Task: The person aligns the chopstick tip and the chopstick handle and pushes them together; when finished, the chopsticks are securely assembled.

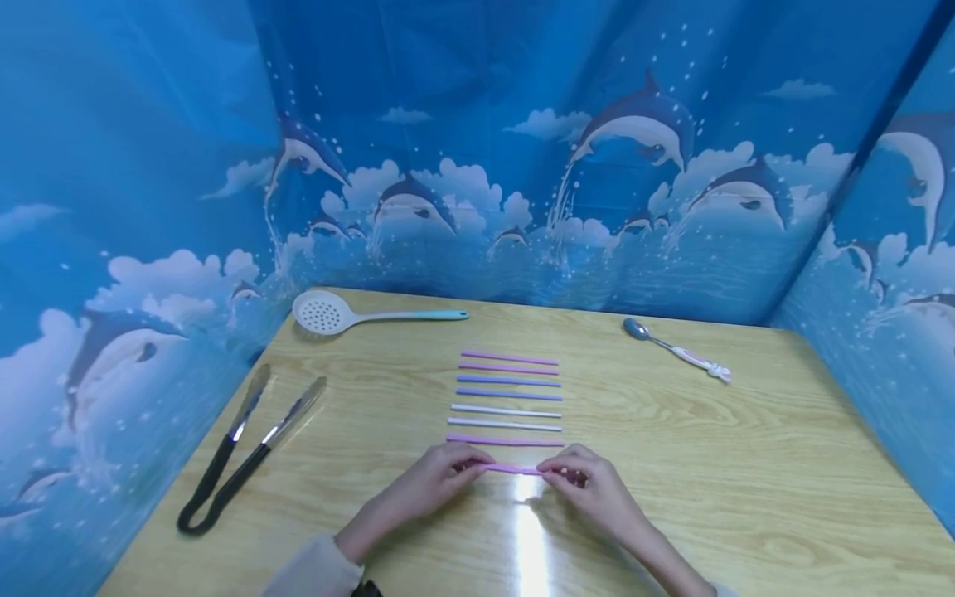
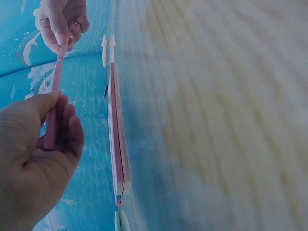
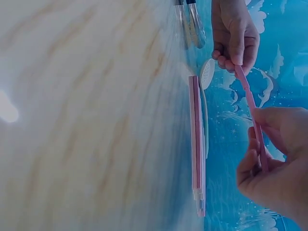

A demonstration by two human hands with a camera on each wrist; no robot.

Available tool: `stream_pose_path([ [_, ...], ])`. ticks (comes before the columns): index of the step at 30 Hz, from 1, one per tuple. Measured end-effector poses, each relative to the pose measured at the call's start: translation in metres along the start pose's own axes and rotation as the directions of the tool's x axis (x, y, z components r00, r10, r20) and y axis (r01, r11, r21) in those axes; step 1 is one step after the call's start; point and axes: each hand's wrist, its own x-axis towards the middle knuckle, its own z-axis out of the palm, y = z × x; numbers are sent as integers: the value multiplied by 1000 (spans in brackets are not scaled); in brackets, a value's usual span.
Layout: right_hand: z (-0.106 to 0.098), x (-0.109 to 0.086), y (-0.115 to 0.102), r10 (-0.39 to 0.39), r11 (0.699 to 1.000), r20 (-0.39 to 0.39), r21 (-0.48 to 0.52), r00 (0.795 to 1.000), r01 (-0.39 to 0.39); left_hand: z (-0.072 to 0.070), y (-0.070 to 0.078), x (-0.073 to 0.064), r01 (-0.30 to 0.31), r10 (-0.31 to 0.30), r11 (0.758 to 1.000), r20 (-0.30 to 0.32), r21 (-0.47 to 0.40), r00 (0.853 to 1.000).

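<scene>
Both hands hold one pink drinking straw (image 1: 515, 470) near the front of the table, level from side to side. My left hand (image 1: 443, 477) pinches its left end between thumb and fingers. On the other end, my right hand (image 1: 593, 489) has a similar pinch. A small notch or joint shows on the held straw (image 3: 248, 89) near the left hand in the right wrist view. Just beyond the hands, several straws lie parallel in a column: a pink straw (image 1: 506, 442) nearest, then white straws (image 1: 506, 410), blue-purple straws (image 1: 510, 381) and pink straws (image 1: 510, 358) farthest.
Black-handled metal tongs (image 1: 216, 481) lie spread at the left. A white slotted skimmer (image 1: 322, 313) with a teal-tipped handle lies along the back left. At the back right is a spoon (image 1: 675, 348) with a pink-white handle. Dolphin-printed curtains (image 1: 485, 124) surround the wooden table (image 1: 746, 464).
</scene>
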Motion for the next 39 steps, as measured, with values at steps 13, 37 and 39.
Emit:
stream_pose_path([
  [13, 4, 2, -4, -1, 1000, -29, -11, 1000, 0, 0, 1, 1, 52, -49, 992, 23, -115, 999],
  [37, 6, 8, -2, -108, 994, -43, -1, 993, 108, 3, 2, -1, 21, -21, 984, 4, -177, 1000],
  [39, 4, 11, -2, -118, 993, -46, -33, 992, 117, 2, 1, 1, 12, -12, 990, -5, -143, 1000],
])
